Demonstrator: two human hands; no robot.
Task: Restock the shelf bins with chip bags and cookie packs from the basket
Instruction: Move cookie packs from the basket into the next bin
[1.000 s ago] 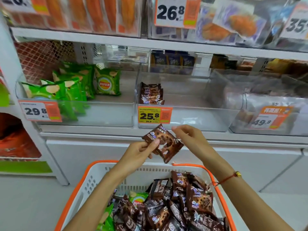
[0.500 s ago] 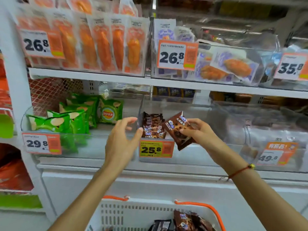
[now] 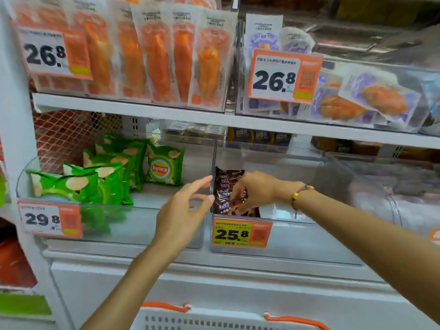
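Observation:
Brown cookie packs (image 3: 226,186) stand in a row at the left end of the clear middle bin (image 3: 297,234), behind the 25.8 price tag (image 3: 241,234). My right hand (image 3: 252,190) reaches into that bin, fingers curled round the front cookie pack (image 3: 240,209) of the row. My left hand (image 3: 184,210) hovers open in front of the divider between the two bins, holding nothing. Green chip bags (image 3: 104,175) fill the clear left bin (image 3: 147,225). Only the white rim and orange handles of the basket (image 3: 214,317) show at the bottom edge.
An upper shelf (image 3: 133,109) carries orange snack packs and purple packs in clear bins with 26.8 tags. A further clear bin (image 3: 392,186) sits at the right. A white cabinet front (image 3: 214,287) lies below the bins. The white shelf post (image 3: 14,139) stands at left.
The view has tilted up from the basket to the shelf. My right hand carried a cookie pack up into the middle bin. My left hand let go of the pack and rose beside the bin.

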